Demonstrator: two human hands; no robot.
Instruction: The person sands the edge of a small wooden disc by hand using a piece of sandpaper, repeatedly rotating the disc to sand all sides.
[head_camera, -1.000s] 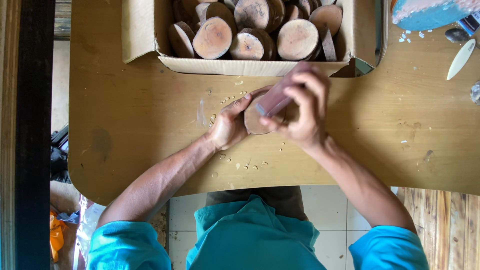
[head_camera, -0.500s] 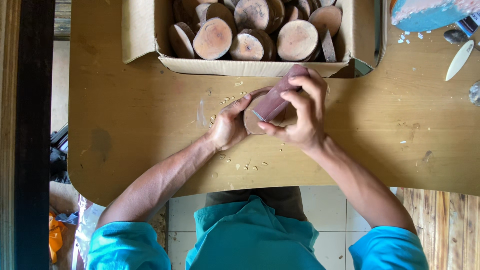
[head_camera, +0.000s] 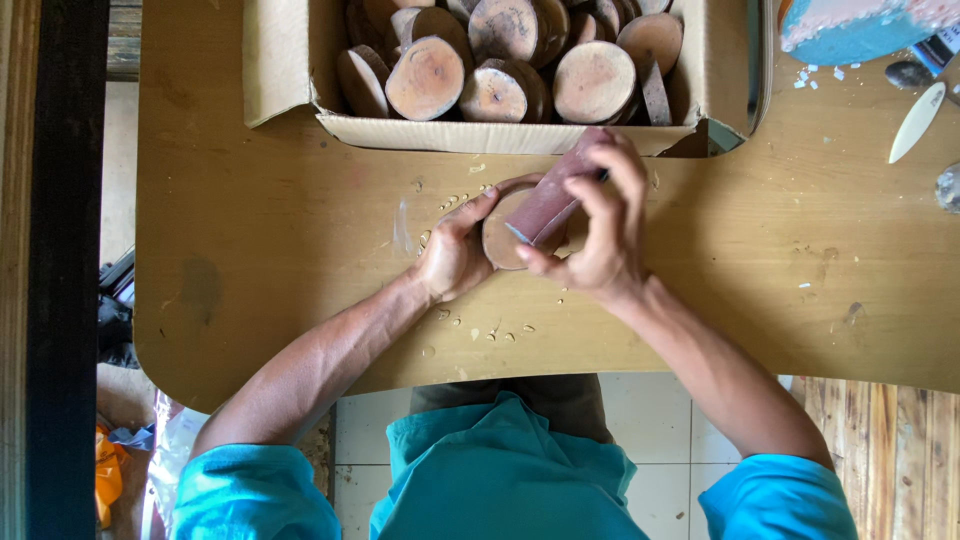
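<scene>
From above I see my left hand (head_camera: 455, 255) curled around the left edge of a round wooden disc (head_camera: 500, 235), fingers and thumb closed on its rim and pinning it against the bench (head_camera: 260, 250). My right hand (head_camera: 600, 235) is folded shut on a strip of reddish-brown sandpaper (head_camera: 555, 195) — thumb underneath, fingers wrapped over the top — and the strip lies slantwise across the right part of the disc's face, touching it. The disc sits near the middle of the bench, just in front of an open cardboard box (head_camera: 280, 60) whose near wall almost meets my right fingertips. Inside the box lie many more wood slices (head_camera: 595, 80), leaning and stacked against each other, bark still on their rims. Small pale crumbs (head_camera: 497, 333) are scattered on the bench around both hands. Far right, well apart, I make out a pale flat blade-shaped tool (head_camera: 917, 122) and the edge of a blue and pink object (head_camera: 850, 30) — what it is I cannot tell.
</scene>
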